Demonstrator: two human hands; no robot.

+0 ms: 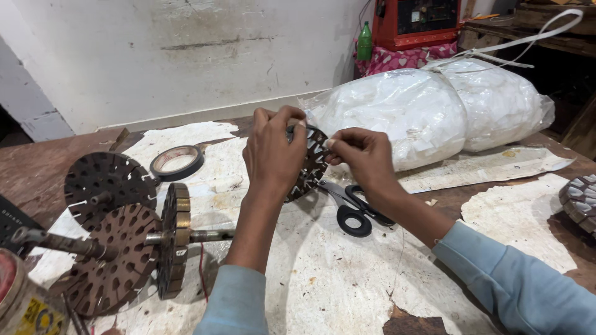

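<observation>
My left hand (273, 152) grips a dark round slotted metal disc (312, 162), held upright on edge above the table. White paper strips stick out of several of its slots. My right hand (366, 158) pinches a small white paper strip at the disc's right rim, touching the disc. Both sleeves are light blue. Black-handled scissors (355, 209) lie on the table just below my right hand.
Several similar slotted discs on a shaft (127, 239) lie at the left, with a tape roll (177, 162) behind them. A large tied plastic bag of white material (434, 108) fills the back right. Worn white paper (323, 273) covers the brown table.
</observation>
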